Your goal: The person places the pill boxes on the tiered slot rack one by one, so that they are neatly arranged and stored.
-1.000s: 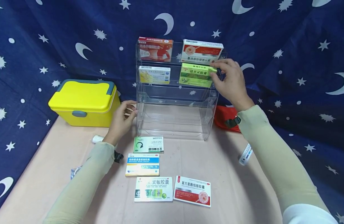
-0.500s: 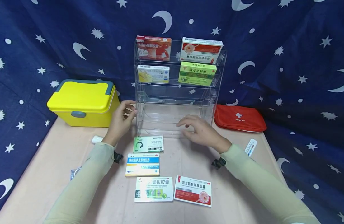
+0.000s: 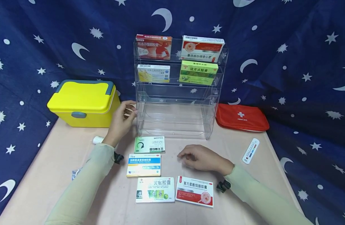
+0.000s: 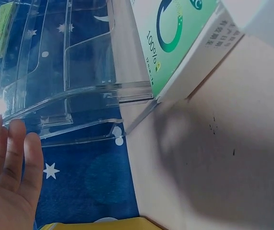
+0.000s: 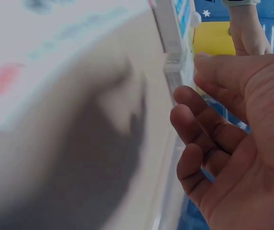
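Note:
A clear tiered display rack (image 3: 172,122) stands at the back of the table. My left hand (image 3: 123,122) is at its left side, thumb and fingertips holding the side edge; the left wrist view shows the hand (image 4: 12,177) at that edge. My right hand (image 3: 204,158) hovers over the table with loosely bent fingers and nothing in them. Left of it lie a green-and-white medicine box (image 3: 150,144) and a blue-and-white medicine box (image 3: 143,165). Nearer the front are a white medicine box with green pictures (image 3: 155,190) and a red-and-white medicine box (image 3: 194,191).
On the rack's upper tiers sit a red box (image 3: 154,47), a red-and-white box (image 3: 201,49), a yellow-and-white box (image 3: 153,73) and a green box (image 3: 199,72). A yellow case (image 3: 82,103) stands left; a red first-aid pouch (image 3: 242,117) and thermometer card (image 3: 250,151) lie right.
My right hand has left the green box on the second tier and come down toward the front, over the table. The left hand has stayed at the rack's side.

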Motion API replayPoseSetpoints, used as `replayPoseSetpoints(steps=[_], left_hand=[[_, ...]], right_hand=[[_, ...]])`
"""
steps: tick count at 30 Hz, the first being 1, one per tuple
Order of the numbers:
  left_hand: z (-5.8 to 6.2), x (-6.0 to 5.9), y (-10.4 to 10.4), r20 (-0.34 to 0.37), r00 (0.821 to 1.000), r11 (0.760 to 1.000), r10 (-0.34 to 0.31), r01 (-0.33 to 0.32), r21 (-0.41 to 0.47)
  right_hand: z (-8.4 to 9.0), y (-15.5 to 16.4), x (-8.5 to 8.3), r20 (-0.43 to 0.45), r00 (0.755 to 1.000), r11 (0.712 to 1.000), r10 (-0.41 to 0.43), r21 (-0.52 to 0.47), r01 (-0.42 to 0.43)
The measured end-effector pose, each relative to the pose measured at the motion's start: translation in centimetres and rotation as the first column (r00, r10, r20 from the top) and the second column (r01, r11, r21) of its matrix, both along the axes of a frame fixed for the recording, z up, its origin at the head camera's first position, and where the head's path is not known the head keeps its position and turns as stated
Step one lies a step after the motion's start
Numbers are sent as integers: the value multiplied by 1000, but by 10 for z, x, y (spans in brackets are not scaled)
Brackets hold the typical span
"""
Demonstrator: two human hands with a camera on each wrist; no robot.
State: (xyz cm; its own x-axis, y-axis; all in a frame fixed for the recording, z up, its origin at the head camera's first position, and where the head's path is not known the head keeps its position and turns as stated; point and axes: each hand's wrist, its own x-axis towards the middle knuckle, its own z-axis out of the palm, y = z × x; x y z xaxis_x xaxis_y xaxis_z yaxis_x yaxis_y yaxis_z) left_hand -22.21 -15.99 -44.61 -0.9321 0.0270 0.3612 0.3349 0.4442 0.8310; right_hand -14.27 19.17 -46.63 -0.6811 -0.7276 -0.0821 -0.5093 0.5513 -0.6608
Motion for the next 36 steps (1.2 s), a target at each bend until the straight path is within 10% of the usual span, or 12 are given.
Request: replayPoseSetpoints(steps=[20, 28, 36], left_hand=[[-1, 2, 2, -6, 1000, 999, -9, 9, 31], [-2, 2, 0, -22, 1000, 999, -3, 3, 38], [0, 3, 2, -9, 1000, 1000, 1, -1, 17]], right_hand=[[-43, 77, 106, 47, 917, 912, -396, -100, 398], [-47, 73, 103, -59, 915, 908, -398, -168, 384], [-45, 65, 83, -116, 858, 862, -500, -164, 480]])
